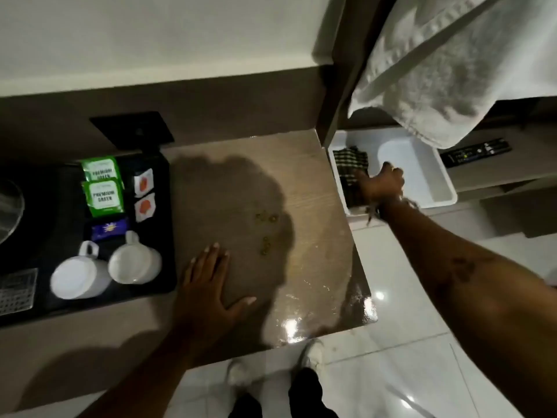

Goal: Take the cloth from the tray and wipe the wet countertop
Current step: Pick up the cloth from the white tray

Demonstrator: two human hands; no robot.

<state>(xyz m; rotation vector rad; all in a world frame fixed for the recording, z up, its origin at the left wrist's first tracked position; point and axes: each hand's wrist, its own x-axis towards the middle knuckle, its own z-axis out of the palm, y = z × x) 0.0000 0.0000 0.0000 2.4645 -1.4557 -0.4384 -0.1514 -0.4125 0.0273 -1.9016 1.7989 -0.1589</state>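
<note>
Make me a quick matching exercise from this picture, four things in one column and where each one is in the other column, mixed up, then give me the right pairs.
Things:
1. checked cloth
2. left hand
3. two white mugs
4. white towel

Places:
A. hanging above the white tray
B. flat on the countertop
C. inside the white tray, under the right hand
D. on the black tray beside the tea sachets

Pairs: 1-C, 2-B, 3-D, 4-A
</note>
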